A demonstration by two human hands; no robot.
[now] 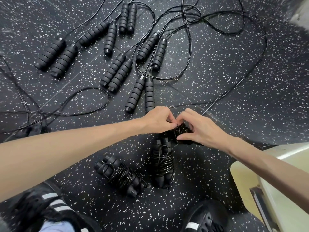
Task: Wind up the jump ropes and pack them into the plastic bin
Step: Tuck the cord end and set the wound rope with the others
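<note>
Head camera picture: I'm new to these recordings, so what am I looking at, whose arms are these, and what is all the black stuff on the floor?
There is no machine here. The single picture comes from a camera worn on a person's head, looking down at their own arms. The left hand and right hand meet on a jump rope bundle, fingers pinching its cord while winding it. Two wound bundles lie nearer the person: one to the left, one just below the hands. Farther away, loose handles lie in pairs on the speckled floor, with their thin cords trailing around them. The pale bin stands at the lower right. Shoes show at the bottom edge.
</note>
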